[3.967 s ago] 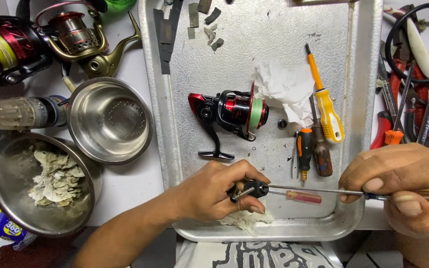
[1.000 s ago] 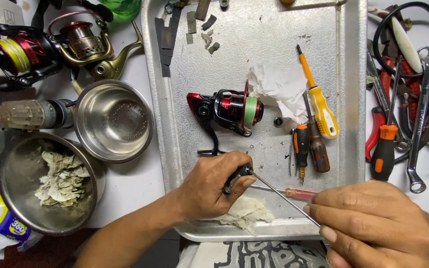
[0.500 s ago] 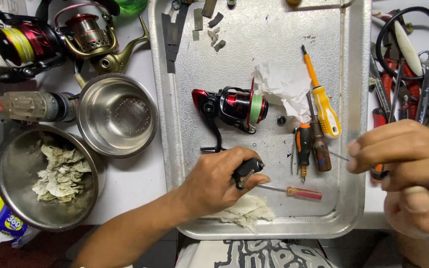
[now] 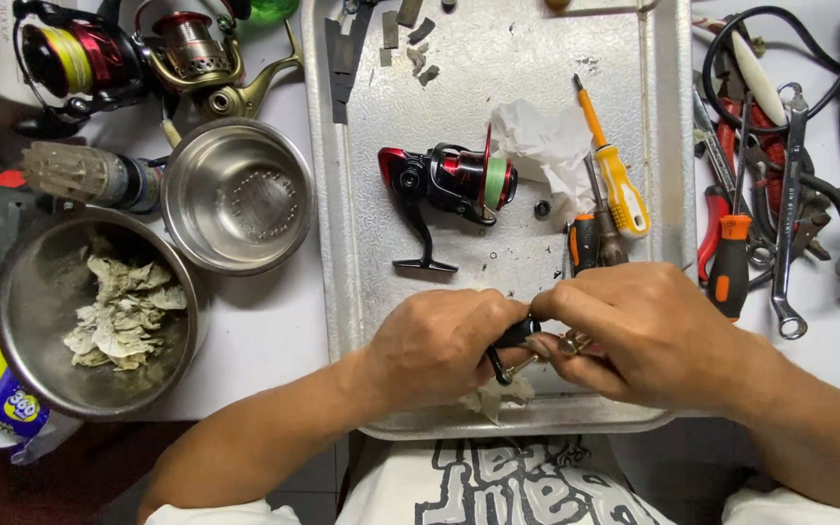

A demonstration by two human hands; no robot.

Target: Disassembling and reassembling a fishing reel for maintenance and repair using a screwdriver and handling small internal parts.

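My left hand (image 4: 439, 342) grips a small black reel handle part (image 4: 509, 342) above the near edge of the metal tray (image 4: 334, 243). My right hand (image 4: 646, 331) meets it from the right, its fingers pinching a small brass part (image 4: 572, 342) against the black piece. Under the hands lies a crumpled tissue (image 4: 494, 399). Farther back in the tray lies a red and black spinning reel (image 4: 451, 185), beside a white tissue (image 4: 537, 136), a yellow screwdriver (image 4: 616, 180) and two short dark-handled screwdrivers (image 4: 595, 241).
Left of the tray stand an empty steel bowl (image 4: 237, 194) and a steel bowl of used wipes (image 4: 99, 311). Two more reels (image 4: 128, 53) and a drill (image 4: 60, 180) lie at the far left. Pliers, wrenches and cables (image 4: 780, 175) crowd the table on the right.
My right hand, which held a thin rod out to the right, has come in to join my left hand at the black part. The red-handled screwdriver is now hidden under my hands.
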